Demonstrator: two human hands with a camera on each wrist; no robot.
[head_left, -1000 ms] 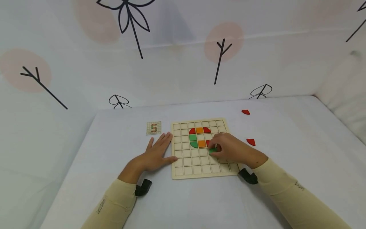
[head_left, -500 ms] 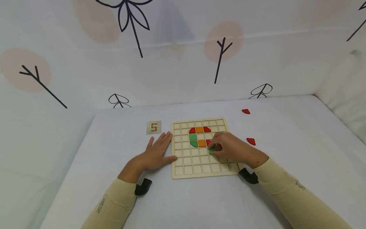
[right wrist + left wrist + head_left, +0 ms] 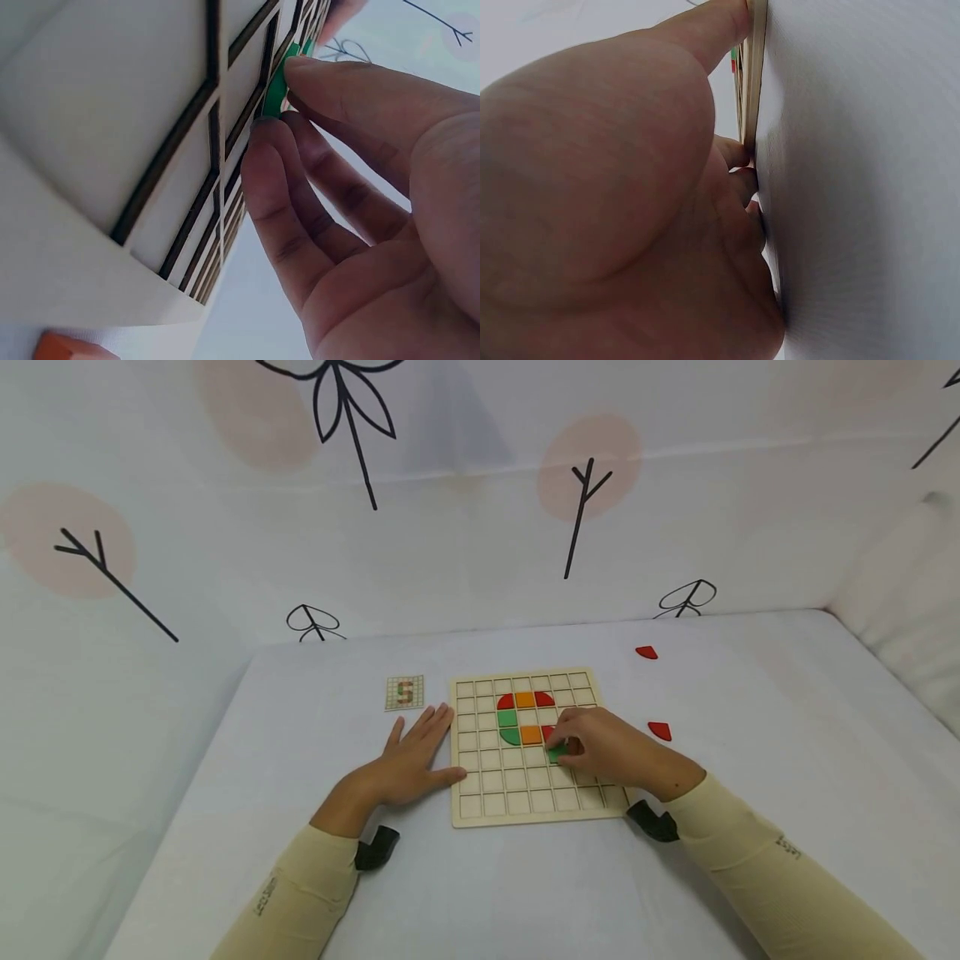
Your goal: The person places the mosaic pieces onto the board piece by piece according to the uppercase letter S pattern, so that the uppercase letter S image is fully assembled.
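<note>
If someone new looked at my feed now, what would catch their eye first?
Probably the bright red, orange and green tiles in the far part of the pale grid board. Then the right hand, pinching a green piece at their lower right. Two red wedges lie off the board's right side.

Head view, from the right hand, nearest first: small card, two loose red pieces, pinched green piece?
1. Green piece, pinched in the right hand.
2. Front red piece, right of the board.
3. Back red piece, farther back.
4. Small card, left of the board.
</note>
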